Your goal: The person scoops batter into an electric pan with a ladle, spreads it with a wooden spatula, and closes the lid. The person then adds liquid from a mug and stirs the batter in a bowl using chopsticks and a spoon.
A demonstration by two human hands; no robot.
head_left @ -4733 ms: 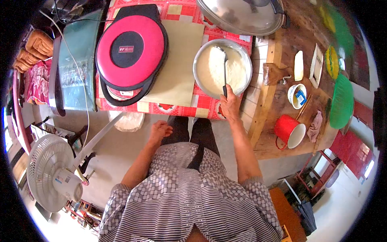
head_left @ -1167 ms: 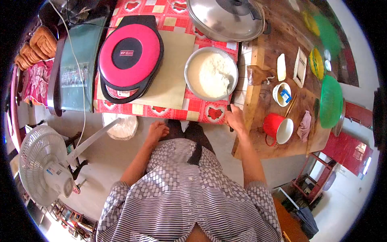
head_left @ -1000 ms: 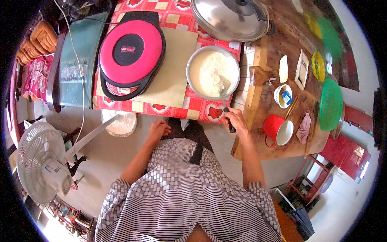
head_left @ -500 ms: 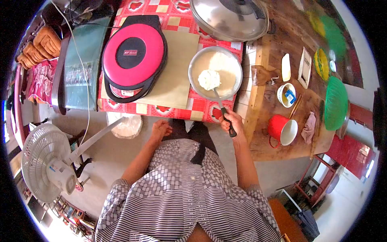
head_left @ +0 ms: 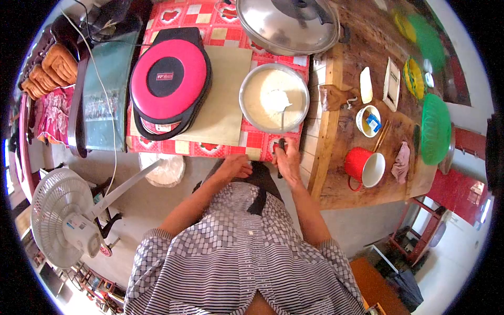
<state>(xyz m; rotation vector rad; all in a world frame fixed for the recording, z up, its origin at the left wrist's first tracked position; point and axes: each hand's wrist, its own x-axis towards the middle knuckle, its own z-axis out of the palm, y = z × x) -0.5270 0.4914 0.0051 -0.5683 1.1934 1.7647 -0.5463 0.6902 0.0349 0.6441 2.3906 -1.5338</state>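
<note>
My right hand (head_left: pixel 288 161) grips the black handle of a metal spoon (head_left: pixel 283 122) at the table's front edge. The spoon's bowl carries a pale lump and lies over the creamy batter (head_left: pixel 256 100) in a round metal bowl (head_left: pixel 244 115). My left hand (head_left: pixel 237 166) is near the tablecloth's front edge, left of my right hand, its fingers slightly bent and holding nothing. Left of the bowl, a closed pink and black electric pan (head_left: pixel 138 86) sits on a beige board (head_left: pixel 228 79).
Behind the bowl stands a large lidded pan (head_left: pixel 273 23). On the wooden table (head_left: pixel 336 178) at the right are a red mug (head_left: pixel 357 160), a small white bowl (head_left: pixel 362 126), a pink cloth (head_left: pixel 401 163) and a green basket (head_left: pixel 436 128). A fan (head_left: pixel 60 210) stands at the left.
My left hand has moved right and forward, to the table edge. My right hand has shifted left with the spoon, whose handle now points more directly toward me.
</note>
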